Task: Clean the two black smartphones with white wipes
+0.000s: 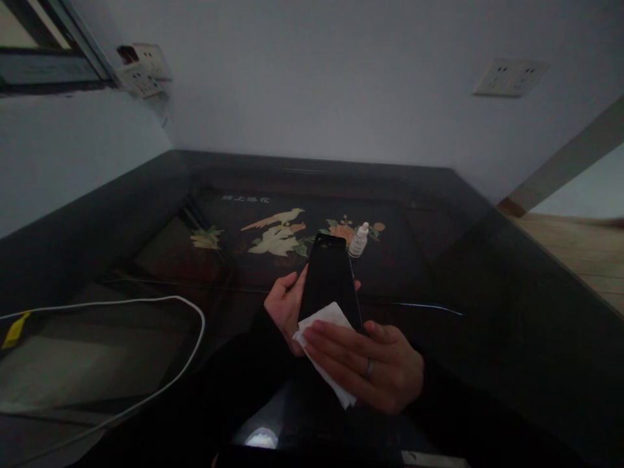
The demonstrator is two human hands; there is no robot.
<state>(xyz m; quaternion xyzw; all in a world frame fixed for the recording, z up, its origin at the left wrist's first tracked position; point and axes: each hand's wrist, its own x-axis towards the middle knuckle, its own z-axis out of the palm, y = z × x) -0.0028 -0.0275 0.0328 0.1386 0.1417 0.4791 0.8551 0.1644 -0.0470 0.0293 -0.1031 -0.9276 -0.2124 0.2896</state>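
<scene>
My left hand (284,307) grips a black smartphone (329,278) from behind, holding it tilted up over the dark table. My right hand (369,366), with a ring on one finger, presses a white cloth (325,322) against the phone's lower end, fingers laid flat over the cloth. A small white dropper bottle (359,240) stands upright on the table just beyond the phone's top, apart from both hands.
The dark glass-topped table (463,273) carries an inlaid bird and flower picture (277,235). A white cable (160,300) loops across its left side, with a yellow tag (15,329) at the far left. Wall sockets (509,77) sit on the white walls behind.
</scene>
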